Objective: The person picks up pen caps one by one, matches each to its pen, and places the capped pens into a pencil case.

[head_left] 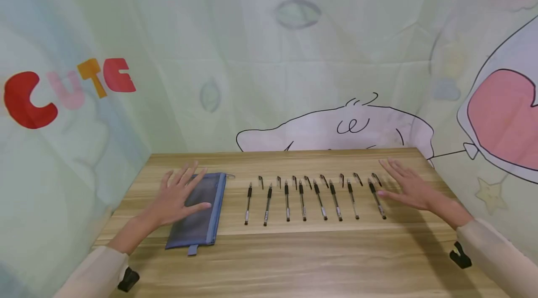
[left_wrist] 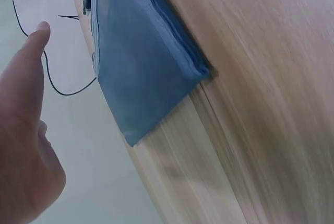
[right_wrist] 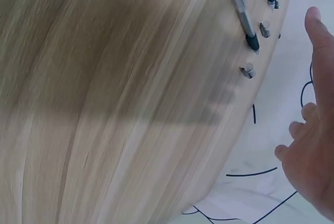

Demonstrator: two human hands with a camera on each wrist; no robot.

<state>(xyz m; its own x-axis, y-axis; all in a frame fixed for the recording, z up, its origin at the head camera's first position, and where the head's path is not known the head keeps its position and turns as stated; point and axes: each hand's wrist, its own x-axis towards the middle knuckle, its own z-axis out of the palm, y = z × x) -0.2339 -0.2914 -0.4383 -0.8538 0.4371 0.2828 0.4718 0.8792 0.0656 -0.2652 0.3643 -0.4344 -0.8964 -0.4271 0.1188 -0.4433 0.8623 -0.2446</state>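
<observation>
My left hand [head_left: 178,197] hovers with spread fingers above a blue mesh zipper pouch [head_left: 197,223], which lies flat and looks closed. In the left wrist view a gap separates that hand [left_wrist: 26,145] from the pouch [left_wrist: 146,62]. Fingers spread, my right hand [head_left: 407,186] is held above the table by the rightmost gel pen [head_left: 377,200] and holds nothing. Several uncapped black gel pens [head_left: 301,202] lie in a row, tips pointing away from me. Behind them runs a row of loose black pen caps [head_left: 308,182].
The wooden table [head_left: 294,265] ends at a hanging printed cloth [head_left: 260,102] at the back, with more cloth on both sides. Black clips [head_left: 460,256] sit near the sleeve cuffs. In the right wrist view a hand shadow falls on the wood.
</observation>
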